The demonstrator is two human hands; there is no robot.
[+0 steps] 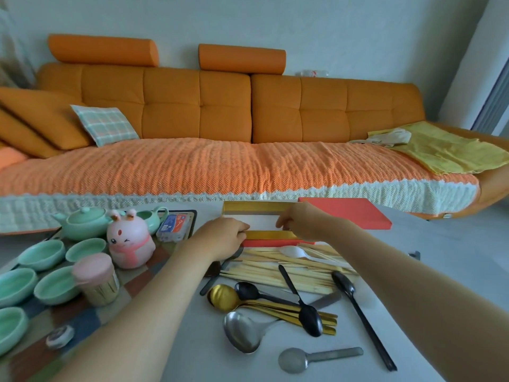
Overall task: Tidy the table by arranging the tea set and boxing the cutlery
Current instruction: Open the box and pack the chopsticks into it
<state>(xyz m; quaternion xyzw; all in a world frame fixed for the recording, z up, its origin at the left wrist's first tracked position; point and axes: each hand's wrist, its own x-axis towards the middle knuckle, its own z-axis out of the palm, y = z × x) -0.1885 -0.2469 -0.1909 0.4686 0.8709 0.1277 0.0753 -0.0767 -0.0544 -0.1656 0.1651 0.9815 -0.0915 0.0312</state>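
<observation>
Crowding the mat at nine o'clock, the mint teapot [82, 223] and cups [41, 255] sit together. The left hand [223, 239] curls over the near-left edge of the gold-lined box [256, 207], and the right hand [298, 221] pinches its right end. Chopsticks [275, 271] and spoons [309, 318] lie at the box's six o'clock, the red lid [349, 213] at three.

Pale grey bench [440, 244]. Landmark: open rectangular box with gold walls and red base [253, 208], at the far edge.
- Just right of box: flat red rectangular lid [347, 212].
- Against box's near side: heap of pale bamboo chopsticks [275, 271].
- Nearer than the heap: gold metal spoons [223, 296], black spoons [311, 318], steel ladle [242, 334], grey short-handled scoop [293, 360].
- Left of box: patchwork cloth mat [162, 260].
</observation>
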